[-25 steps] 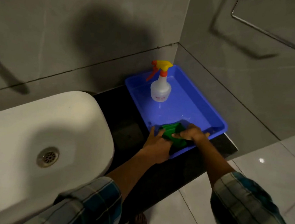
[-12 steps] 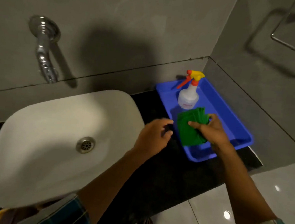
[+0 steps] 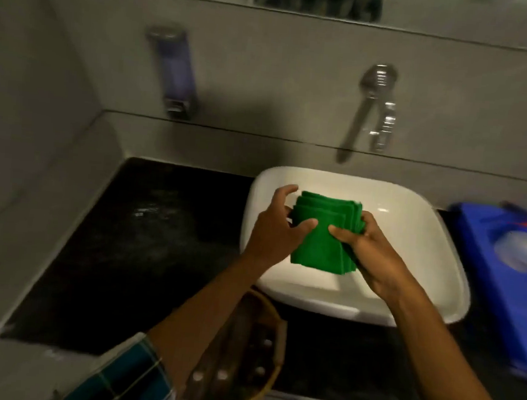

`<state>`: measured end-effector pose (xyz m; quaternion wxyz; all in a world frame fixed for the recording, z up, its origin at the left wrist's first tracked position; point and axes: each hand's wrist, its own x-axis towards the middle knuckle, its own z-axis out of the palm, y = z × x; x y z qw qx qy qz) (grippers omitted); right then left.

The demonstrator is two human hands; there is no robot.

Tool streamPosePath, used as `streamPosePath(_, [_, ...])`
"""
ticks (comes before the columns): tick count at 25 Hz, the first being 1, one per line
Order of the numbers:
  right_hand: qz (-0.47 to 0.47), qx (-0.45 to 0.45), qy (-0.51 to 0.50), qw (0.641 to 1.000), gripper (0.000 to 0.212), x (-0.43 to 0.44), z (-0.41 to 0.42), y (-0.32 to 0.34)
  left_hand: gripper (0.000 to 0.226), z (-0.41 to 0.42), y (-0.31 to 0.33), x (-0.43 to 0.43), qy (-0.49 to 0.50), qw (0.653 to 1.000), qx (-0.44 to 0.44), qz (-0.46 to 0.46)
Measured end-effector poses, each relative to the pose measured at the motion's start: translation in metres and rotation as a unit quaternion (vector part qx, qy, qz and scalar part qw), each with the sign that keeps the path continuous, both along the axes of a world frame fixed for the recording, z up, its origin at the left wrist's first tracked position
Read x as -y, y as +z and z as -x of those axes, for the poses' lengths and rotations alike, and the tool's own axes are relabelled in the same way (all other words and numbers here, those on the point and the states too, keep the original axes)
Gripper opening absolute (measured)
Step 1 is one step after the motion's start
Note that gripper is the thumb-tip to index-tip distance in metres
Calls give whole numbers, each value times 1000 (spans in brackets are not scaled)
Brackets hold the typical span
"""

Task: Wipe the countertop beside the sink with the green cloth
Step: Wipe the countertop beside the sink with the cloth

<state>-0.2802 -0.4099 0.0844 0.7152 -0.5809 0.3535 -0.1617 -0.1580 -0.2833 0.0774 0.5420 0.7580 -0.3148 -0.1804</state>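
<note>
A folded green cloth hangs in the air above the white sink basin. My right hand grips its right edge, thumb on top. At the cloth's left edge is my left hand, thumb on the front and fingers curled behind. The black countertop stretches to the left of the sink and looks wet and shiny; both hands are apart from it.
A chrome tap juts from the wall above the sink. A soap dispenser is mounted on the wall to the left. A blue tray with a blurred spray bottle sits right of the sink. Grey walls border the countertop on the left and at the back.
The cloth has left the blue tray and been carried left over the sink. My left hand has joined the right on it. The view has swung left.
</note>
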Motion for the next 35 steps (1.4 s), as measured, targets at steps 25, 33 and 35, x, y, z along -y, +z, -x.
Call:
streamPosePath(25, [546, -357, 170, 739, 63, -143, -302, -201, 63, -188, -222, -302, 188, 869, 214, -405])
streamPosePath(33, [652, -169, 337, 658, 58, -219, -279, -211, 63, -183, -210, -300, 188, 874, 201, -401])
streamPosePath(35, [634, -259, 244, 687, 59, -180, -273, -212, 64, -183, -209, -301, 190, 877, 195, -397])
